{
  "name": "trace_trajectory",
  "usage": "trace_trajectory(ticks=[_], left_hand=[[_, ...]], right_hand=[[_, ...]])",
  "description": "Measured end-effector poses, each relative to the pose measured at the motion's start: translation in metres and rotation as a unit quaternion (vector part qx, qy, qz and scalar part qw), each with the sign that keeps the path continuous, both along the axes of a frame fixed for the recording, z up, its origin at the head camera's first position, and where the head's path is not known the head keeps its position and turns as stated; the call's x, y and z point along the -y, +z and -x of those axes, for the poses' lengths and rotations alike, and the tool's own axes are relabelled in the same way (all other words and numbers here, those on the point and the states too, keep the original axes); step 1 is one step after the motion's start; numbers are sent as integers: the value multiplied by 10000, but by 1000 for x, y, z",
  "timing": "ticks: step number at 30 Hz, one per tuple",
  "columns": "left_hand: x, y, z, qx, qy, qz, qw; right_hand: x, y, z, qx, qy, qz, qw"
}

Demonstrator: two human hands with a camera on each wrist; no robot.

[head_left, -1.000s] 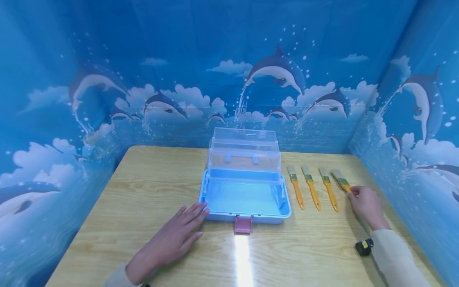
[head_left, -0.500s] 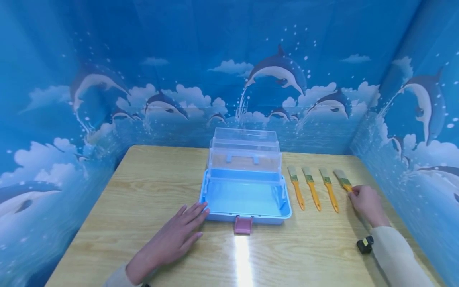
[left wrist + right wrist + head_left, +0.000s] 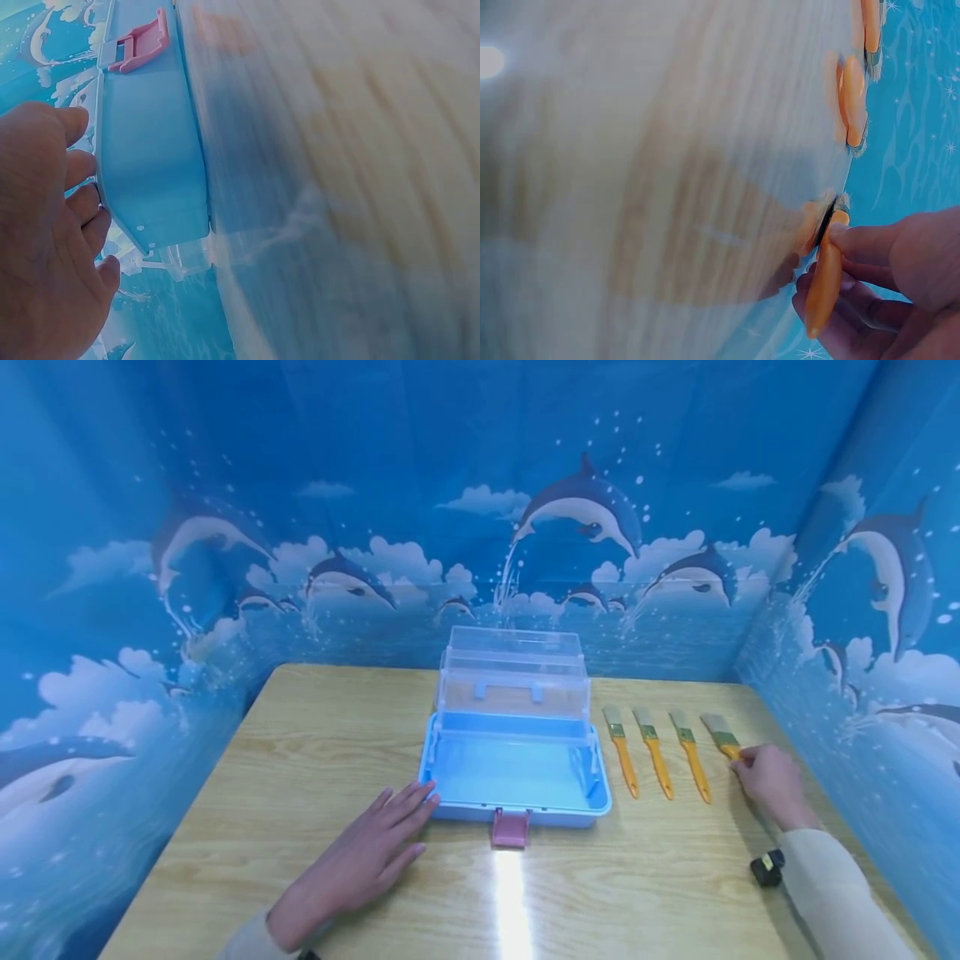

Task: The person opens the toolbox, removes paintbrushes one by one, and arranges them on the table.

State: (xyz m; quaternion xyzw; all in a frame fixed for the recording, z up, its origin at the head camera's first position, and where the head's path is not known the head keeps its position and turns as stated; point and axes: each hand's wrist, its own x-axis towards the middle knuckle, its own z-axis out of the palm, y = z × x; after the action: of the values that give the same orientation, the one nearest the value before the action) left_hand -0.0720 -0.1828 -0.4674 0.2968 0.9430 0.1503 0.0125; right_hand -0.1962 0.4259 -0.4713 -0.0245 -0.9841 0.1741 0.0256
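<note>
My right hand point(image 3: 771, 785) pinches the orange handle point(image 3: 826, 289) of the rightmost paintbrush point(image 3: 722, 737) between thumb and fingers. The bristles of that brush point away, toward the back of the table. To its left lie three similar paintbrushes, the nearest point(image 3: 690, 754) beside it, a middle one point(image 3: 654, 752) and a left one point(image 3: 621, 752). A light-blue plastic box point(image 3: 517, 768) stands at the centre with its clear lid point(image 3: 513, 672) raised. My left hand point(image 3: 356, 856) has its fingers extended, the tips touching the box's front-left corner.
A pink latch point(image 3: 510, 829) hangs at the box's front. Wood-grain tabletop point(image 3: 330, 727) spreads around everything. Blue dolphin-print cloth point(image 3: 375, 468) encloses the back and sides. A small black device point(image 3: 767, 868) is at the right wrist.
My right hand and the rightmost paintbrush have shifted slightly to the right. The left hand stays at the box corner; the rest of the frame drifts only a little.
</note>
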Motion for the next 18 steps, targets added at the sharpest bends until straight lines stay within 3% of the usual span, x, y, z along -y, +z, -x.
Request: trace_trajectory(ticks=[9, 18], left_hand=[[0, 1, 1, 34, 5, -9, 10000], [0, 0, 0, 35, -1, -30, 10000]], right_hand=[[1, 6, 0, 213, 131, 55, 9997], [2, 3, 1, 154, 328, -100, 9993]])
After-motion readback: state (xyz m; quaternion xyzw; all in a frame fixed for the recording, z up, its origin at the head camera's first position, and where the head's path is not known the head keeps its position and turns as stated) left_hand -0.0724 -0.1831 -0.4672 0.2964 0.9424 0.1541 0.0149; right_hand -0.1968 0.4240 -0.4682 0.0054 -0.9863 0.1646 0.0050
